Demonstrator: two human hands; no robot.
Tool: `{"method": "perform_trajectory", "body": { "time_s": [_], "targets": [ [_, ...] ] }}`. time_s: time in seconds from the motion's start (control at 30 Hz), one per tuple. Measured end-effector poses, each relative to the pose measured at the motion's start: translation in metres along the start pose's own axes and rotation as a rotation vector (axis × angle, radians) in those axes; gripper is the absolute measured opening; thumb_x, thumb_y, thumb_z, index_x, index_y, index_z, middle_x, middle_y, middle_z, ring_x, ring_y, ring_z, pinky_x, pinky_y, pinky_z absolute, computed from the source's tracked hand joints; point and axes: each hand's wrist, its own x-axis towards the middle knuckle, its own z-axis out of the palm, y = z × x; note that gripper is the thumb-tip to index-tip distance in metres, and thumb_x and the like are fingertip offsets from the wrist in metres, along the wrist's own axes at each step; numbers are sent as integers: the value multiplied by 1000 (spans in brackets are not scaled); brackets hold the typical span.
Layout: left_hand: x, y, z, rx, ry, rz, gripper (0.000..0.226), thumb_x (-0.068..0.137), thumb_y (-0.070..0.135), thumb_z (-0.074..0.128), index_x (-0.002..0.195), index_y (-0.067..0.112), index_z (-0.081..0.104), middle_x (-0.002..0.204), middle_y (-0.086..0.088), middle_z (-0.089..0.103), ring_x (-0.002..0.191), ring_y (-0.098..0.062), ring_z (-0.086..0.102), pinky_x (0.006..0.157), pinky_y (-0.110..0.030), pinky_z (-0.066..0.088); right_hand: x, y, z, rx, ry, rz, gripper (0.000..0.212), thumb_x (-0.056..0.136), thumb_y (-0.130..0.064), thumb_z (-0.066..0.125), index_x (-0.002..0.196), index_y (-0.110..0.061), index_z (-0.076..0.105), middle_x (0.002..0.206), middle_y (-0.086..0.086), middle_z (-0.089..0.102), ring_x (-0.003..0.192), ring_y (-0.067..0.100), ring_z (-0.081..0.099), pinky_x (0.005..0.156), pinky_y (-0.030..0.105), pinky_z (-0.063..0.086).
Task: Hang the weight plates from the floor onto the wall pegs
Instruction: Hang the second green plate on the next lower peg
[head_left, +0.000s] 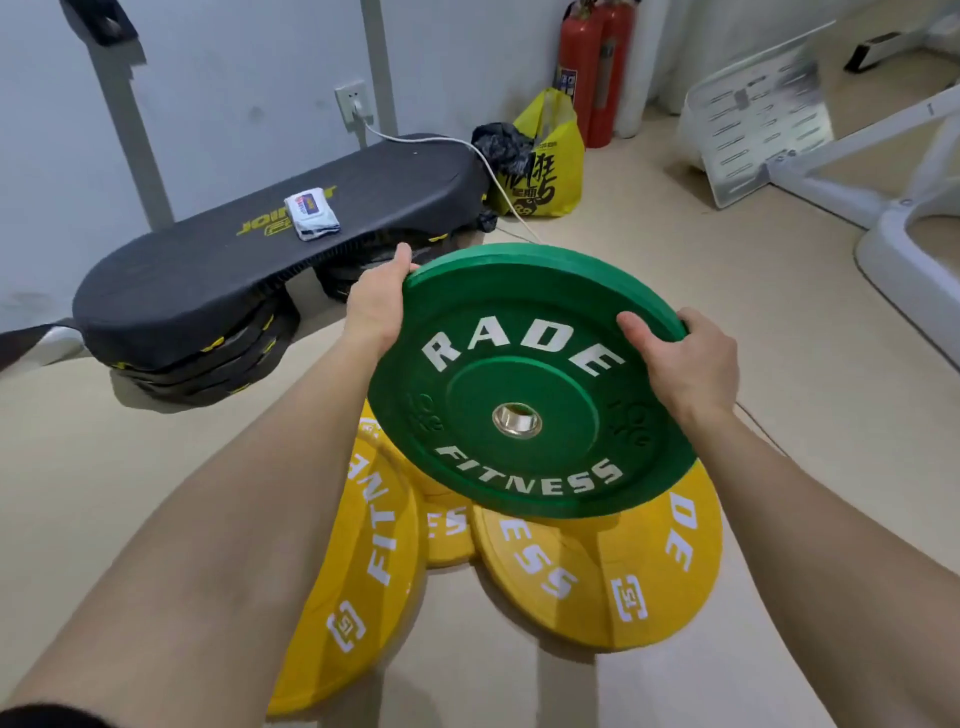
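— Green plate (524, 384), where is it?
— Held tilted just above the yellow plates (623, 571) that lie on the floor (789, 322). The left hand (376, 301) has its grip curled over the plate's far left rim; the right hand (685, 364) clamps the right rim, thumb on top.
— Beyond the green plate?
— A black step board (234, 260), a yellow bag (548, 156) and red fire extinguishers (597, 67) by the wall (234, 78).

My left hand (376, 304) and right hand (693, 364) hold the lifted plate (524, 384) over the floor plates (649, 566), which overlap; behind them to the left a step bench (218, 270) sits by the wall with a packet (311, 215) on it, a bag (550, 161) at its right end
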Motion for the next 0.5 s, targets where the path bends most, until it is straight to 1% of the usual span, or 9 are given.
{"method": "perform_trajectory", "body": {
  "time_s": [0.07, 0.17, 0.2, 0.23, 0.3, 0.37, 0.4, 0.43, 0.5],
  "targets": [
    [10, -9, 6, -38, 5, -44, 64, 89, 62, 44, 116, 12, 72, 117, -15, 71, 113, -34, 64, 101, -41, 50, 2, 6, 4, -25, 53, 27, 61, 72, -82, 59, 84, -22, 60, 74, -6, 60, 74, 23, 60, 55, 29, 34],
    [26, -54, 1, -208, 36, -224, 48, 69, 65, 57, 88, 28, 80, 104, -13, 75, 103, -36, 68, 100, -49, 50, 4, 3, 15, -49, 88, -17, 71, 65, -90, 51, 83, -23, 60, 71, -6, 60, 72, 25, 61, 59, 31, 40],
    [31, -71, -1, -281, 45, -281, 48, 63, 67, 58, 82, 29, 80, 101, -13, 76, 102, -36, 69, 100, -52, 51, 4, 0, 19, -67, 90, -31, 74, 62, -94, 47, 83, -24, 60, 71, -6, 60, 72, 25, 61, 60, 33, 44],
    [29, -75, -4, -338, 50, -311, 50, 60, 68, 59, 82, 29, 80, 100, -12, 76, 101, -36, 69, 99, -52, 51, 3, -6, 24, -92, 91, -50, 76, 60, -97, 43, 82, -25, 59, 70, -6, 60, 71, 24, 60, 61, 34, 46],
    [16, -79, -11, -420, 60, -340, 49, 71, 66, 58, 87, 25, 79, 101, -10, 76, 93, -30, 71, 94, -43, 56, -2, -20, 31, -140, 89, -99, 78, 59, -101, 38, 79, -27, 55, 66, -7, 57, 69, 24, 59, 62, 35, 48],
    [-1, -82, -17, -529, 32, -354, 44, 91, 55, 52, 97, 19, 76, 100, -8, 75, 81, -20, 70, 77, -30, 57, -4, -31, 37, -171, 89, -142, 79, 58, -102, 36, 77, -27, 53, 65, -8, 55, 68, 24, 58, 61, 35, 47],
    [-6, -89, -19, -569, 23, -348, 44, 95, 50, 49, 102, 15, 74, 100, -9, 74, 79, -18, 69, 73, -28, 56, -5, -34, 39, -184, 88, -162, 81, 57, -103, 34, 76, -27, 53, 65, -7, 56, 68, 24, 58, 61, 35, 48],
    [-9, -96, -20, -586, 30, -350, 42, 97, 48, 47, 103, 15, 72, 99, -8, 73, 78, -18, 68, 73, -28, 54, -7, -37, 41, -192, 95, -182, 82, 57, -103, 32, 77, -27, 53, 67, -5, 58, 68, 24, 58, 62, 36, 49],
    [-14, -106, -24, -628, 78, -352, 39, 95, 49, 47, 98, 19, 72, 96, -5, 73, 79, -19, 67, 78, -31, 53, -9, -41, 41, -195, 99, -207, 83, 55, -104, 31, 77, -28, 54, 70, -4, 61, 69, 23, 59, 63, 37, 50]
  ]
}}
